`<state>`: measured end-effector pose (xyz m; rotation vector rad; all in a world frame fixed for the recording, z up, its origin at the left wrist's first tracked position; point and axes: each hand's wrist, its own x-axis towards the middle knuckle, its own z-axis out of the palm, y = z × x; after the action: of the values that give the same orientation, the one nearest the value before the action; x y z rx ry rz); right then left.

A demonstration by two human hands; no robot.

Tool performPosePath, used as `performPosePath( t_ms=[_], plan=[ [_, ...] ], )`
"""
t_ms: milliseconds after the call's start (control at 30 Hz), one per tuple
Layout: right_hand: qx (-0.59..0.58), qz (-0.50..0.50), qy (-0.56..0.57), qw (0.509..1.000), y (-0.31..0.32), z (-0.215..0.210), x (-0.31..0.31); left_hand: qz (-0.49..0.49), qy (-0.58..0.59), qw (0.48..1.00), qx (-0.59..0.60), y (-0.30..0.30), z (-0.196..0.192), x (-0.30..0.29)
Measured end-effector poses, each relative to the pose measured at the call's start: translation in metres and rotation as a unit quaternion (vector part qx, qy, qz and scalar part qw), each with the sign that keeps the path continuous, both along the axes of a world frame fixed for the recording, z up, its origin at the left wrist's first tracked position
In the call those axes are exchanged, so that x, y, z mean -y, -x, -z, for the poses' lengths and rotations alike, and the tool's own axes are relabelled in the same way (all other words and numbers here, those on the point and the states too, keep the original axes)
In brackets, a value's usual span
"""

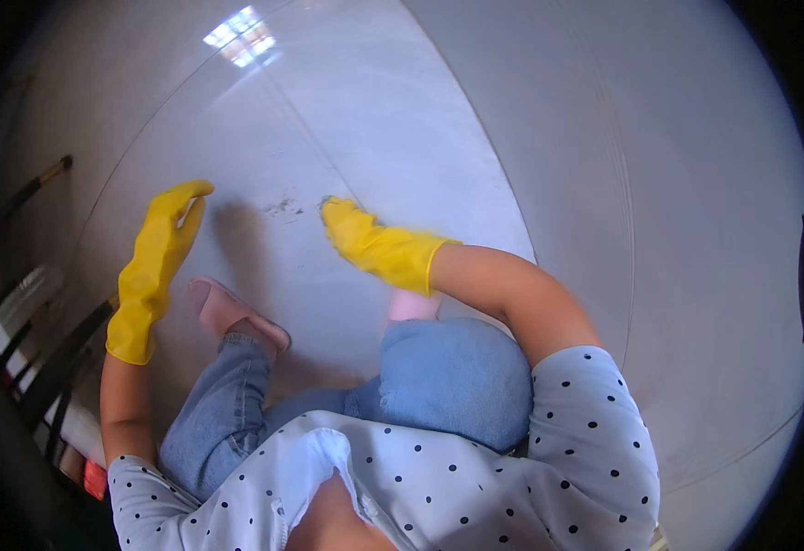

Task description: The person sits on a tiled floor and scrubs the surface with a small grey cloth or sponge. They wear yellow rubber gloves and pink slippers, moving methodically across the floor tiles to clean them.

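Both my hands wear yellow rubber gloves. My right hand [356, 234] is low over the pale tiled floor [328, 119], its fingers curled together; what they hold, if anything, is hidden. Just left of those fingers lies a patch of grey specks and smudges [284, 211] on the tile. Out to the left, my left hand [168, 225] is held up with its fingers stretched and the thumb a little apart, nothing in it. A pink slipper [227, 312] is on my left foot. Something pink [413, 306] shows beside my right knee, partly hidden.
Dark metal bars with worn ends [53, 170] stand along the left side, close to my left forearm. Behind them are a whitish object and a red item [95, 479]. A pale grey panel or wall [687, 230] curves up on the right.
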<state>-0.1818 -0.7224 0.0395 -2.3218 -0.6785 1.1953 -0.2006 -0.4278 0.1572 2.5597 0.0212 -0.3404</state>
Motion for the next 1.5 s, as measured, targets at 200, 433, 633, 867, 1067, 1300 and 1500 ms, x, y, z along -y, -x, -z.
performPosePath(
  t_ms=[200, 433, 633, 867, 1067, 1300, 1500],
  plan=[
    [0.178, 0.149, -0.133, 0.964, 0.014, 0.03, 0.044, -0.075, 0.011, 0.997, -0.027, 0.047, 0.01, -0.033],
    [0.157, 0.126, 0.043, 0.979, -0.012, 0.035, 0.059, -0.14, 0.015, 0.989, -0.033, 0.088, 0.031, -0.047],
    [0.112, 0.051, -0.066, 0.99, -0.033, 0.024, -0.057, -0.133, 0.051, 0.99, 0.009, 0.083, 0.043, -0.047],
    [0.221, 0.031, -0.106, 0.969, -0.116, 0.033, -0.037, -0.173, 0.029, 0.982, 0.065, 0.101, 0.04, -0.042],
    [0.212, -0.101, -0.115, 0.965, -0.07, 0.04, -0.074, -0.137, -0.001, 0.987, 0.079, 0.1, 0.051, -0.037],
    [0.327, 0.018, -0.18, 0.927, -0.173, 0.036, -0.091, -0.192, 0.056, 0.98, 0.01, 0.102, 0.042, -0.041],
    [0.322, -0.094, -0.247, 0.909, -0.13, 0.053, -0.091, -0.206, 0.055, 0.977, 0.012, 0.097, 0.038, -0.044]
  ],
)
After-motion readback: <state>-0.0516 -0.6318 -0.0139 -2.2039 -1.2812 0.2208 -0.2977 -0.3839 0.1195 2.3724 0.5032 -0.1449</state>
